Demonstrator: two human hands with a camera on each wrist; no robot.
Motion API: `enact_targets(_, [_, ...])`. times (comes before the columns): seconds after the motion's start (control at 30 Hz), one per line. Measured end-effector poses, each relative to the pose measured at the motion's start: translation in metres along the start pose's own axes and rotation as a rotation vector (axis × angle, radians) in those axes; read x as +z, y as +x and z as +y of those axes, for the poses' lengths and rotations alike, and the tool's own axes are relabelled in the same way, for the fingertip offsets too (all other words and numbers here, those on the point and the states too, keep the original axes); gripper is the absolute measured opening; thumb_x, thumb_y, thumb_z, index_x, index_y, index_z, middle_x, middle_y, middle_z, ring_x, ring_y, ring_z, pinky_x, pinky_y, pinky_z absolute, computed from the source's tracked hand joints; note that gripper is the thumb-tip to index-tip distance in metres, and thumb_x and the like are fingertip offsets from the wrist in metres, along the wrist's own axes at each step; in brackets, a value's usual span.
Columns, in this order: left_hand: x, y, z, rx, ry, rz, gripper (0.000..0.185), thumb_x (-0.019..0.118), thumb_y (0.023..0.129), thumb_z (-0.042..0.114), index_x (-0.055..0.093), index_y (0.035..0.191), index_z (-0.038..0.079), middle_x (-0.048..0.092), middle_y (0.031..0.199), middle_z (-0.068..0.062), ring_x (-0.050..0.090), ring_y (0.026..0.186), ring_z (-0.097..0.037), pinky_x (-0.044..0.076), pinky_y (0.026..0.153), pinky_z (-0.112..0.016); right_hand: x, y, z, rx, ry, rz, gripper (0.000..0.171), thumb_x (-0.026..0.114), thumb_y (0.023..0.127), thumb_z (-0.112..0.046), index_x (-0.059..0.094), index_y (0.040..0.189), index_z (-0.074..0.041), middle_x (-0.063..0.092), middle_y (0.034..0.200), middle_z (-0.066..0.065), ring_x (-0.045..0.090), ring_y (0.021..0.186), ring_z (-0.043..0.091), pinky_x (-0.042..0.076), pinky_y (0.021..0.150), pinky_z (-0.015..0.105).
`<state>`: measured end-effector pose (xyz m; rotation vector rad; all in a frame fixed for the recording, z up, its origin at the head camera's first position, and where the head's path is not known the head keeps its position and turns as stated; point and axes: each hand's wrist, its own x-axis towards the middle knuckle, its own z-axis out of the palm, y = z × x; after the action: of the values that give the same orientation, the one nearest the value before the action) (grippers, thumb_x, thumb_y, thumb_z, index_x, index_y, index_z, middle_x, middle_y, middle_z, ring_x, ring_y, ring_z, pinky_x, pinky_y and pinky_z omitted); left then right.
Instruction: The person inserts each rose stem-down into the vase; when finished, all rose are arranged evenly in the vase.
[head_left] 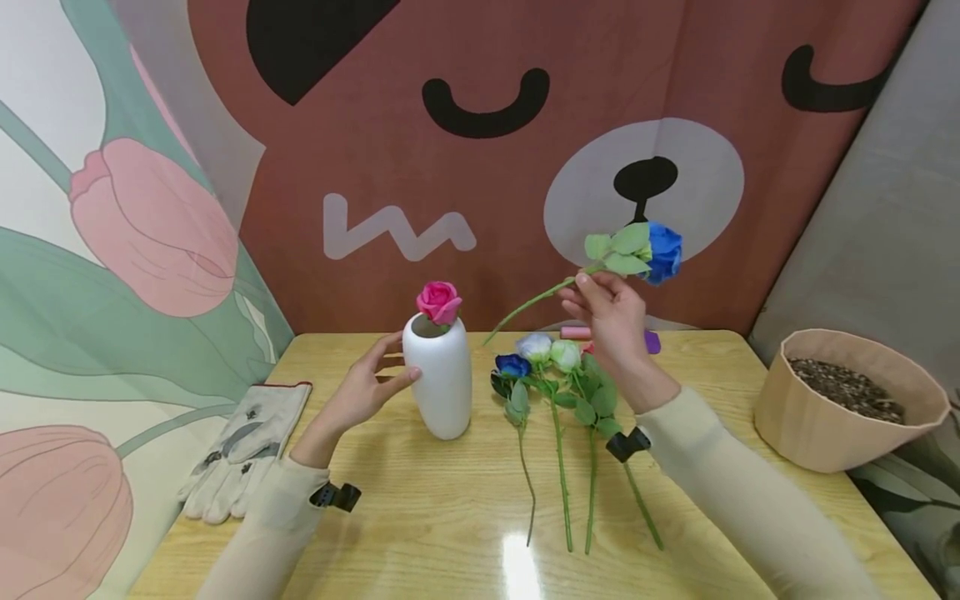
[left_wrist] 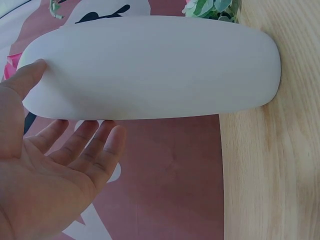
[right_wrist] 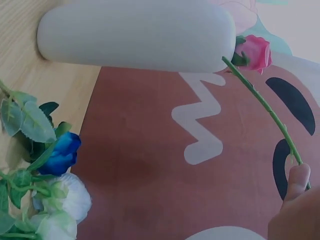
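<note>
Blue rose (head_left: 664, 250) is pinched in my right hand (head_left: 611, 321), its stem slanting down-left toward the white vase (head_left: 442, 383). My left hand (head_left: 367, 387) rests open against the vase's side on the surface (head_left: 450, 517), nearer the mouth.

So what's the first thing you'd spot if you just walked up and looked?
Probably the blue rose, held up high above the table by the right hand, which pinches its green stem. Next, the white vase standing in the middle of the wooden table with a pink rose in its mouth, the left hand touching its side. More flowers lie flat on the table just right of the vase.
</note>
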<state>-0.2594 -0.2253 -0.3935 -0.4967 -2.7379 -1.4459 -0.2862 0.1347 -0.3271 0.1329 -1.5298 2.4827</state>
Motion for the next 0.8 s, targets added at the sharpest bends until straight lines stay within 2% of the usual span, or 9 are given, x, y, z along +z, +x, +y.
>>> enact_targets(0.37, [0.0, 0.0, 0.001, -0.002, 0.0, -0.003, 0.073, 0.067, 0.093, 0.05, 0.034, 0.153, 0.027, 0.049, 0.147, -0.012, 0.054, 0.131, -0.04, 0.056, 0.095, -0.053, 0.017, -0.002, 0.002, -0.03, 0.037, 0.002, 0.009, 0.063, 0.098, -0.015, 0.058, 0.102, -0.008, 0.069, 0.098, 0.0, 0.075, 0.082, 0.011, 0.061, 0.077, 0.024])
enact_targets(0.8, [0.0, 0.0, 0.001, -0.008, -0.002, -0.006, 0.073, 0.066, 0.093, 0.05, 0.033, 0.154, 0.028, 0.048, 0.148, -0.011, 0.053, 0.132, -0.04, 0.055, 0.096, -0.054, 0.029, -0.001, 0.004, -0.034, 0.045, -0.008, 0.014, 0.064, 0.098, -0.019, 0.058, 0.105, -0.009, 0.071, 0.098, 0.0, 0.075, 0.086, 0.012, 0.061, 0.082, 0.026])
